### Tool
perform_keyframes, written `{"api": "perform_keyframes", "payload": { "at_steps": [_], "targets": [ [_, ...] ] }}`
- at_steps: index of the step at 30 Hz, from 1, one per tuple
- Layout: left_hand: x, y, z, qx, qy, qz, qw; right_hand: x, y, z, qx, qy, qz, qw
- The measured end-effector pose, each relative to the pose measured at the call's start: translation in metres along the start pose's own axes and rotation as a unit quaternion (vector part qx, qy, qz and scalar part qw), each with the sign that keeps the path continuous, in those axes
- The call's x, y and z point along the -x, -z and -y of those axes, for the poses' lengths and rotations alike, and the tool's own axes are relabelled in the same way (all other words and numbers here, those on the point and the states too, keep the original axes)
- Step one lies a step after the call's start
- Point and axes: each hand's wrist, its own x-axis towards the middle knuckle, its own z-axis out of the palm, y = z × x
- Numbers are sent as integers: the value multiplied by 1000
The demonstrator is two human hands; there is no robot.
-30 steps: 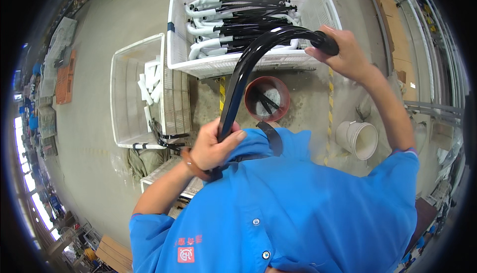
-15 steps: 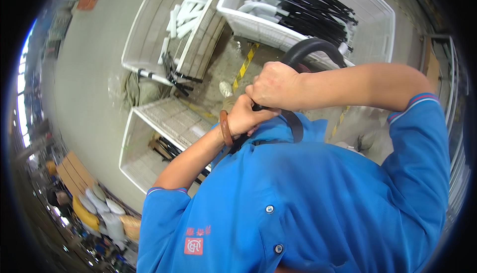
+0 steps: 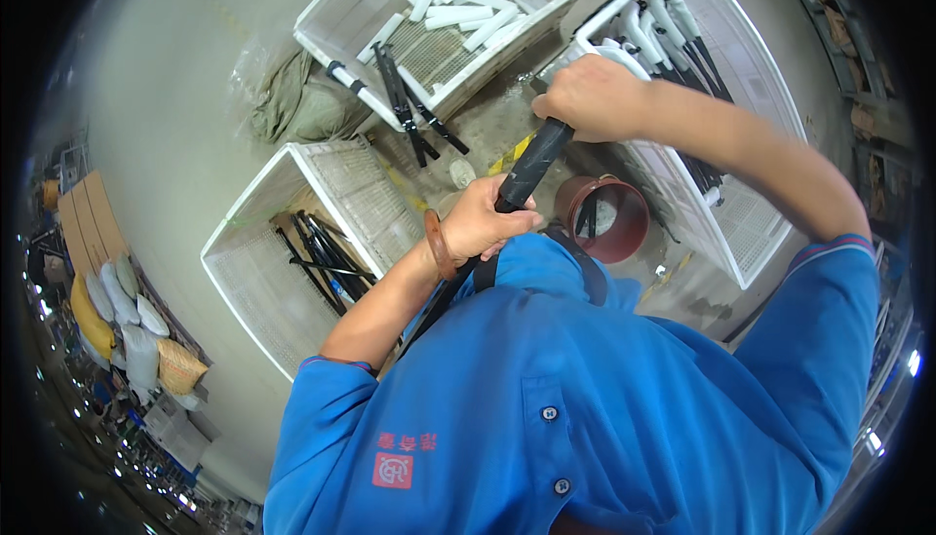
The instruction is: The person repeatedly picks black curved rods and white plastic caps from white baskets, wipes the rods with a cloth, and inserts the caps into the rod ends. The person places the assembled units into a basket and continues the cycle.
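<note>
A black rod (image 3: 439,306) with a thick dark foam-like grip (image 3: 536,165) slants up across my front. My left hand (image 3: 483,218) is closed around it at the lower end of the grip, a brown bangle on that wrist. Higher up, my right hand (image 3: 595,96) is wrapped over the far end of the grip and hides that end. Just beyond my right hand stands a white crate (image 3: 756,77) holding black rods with white-wrapped curved ends (image 3: 663,33).
White sleeves (image 3: 463,4) lie in the far crate (image 3: 336,14), with black rods (image 3: 400,96) over its edge. More black rods (image 3: 322,252) lie in the left crate (image 3: 249,184). A reddish bucket (image 3: 629,218) stands below my right forearm. Filled sacks (image 3: 127,311) are far left.
My right hand has moved up and away from my left hand, baring a straight stretch of grip. The grip's curved part no longer shows. The view has shifted, bringing the bucket into sight.
</note>
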Motion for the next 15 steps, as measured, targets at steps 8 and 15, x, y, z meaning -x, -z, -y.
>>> {"api": "perform_keyframes", "payload": {
  "at_steps": [8,15],
  "targets": [
    [22,112,-20,124,-57,-62,989,-167,20,6,33,34,-40,998],
    [40,183,9,314,-12,-222,923,-306,-22,33,24,206,-201,957]
  ]
}}
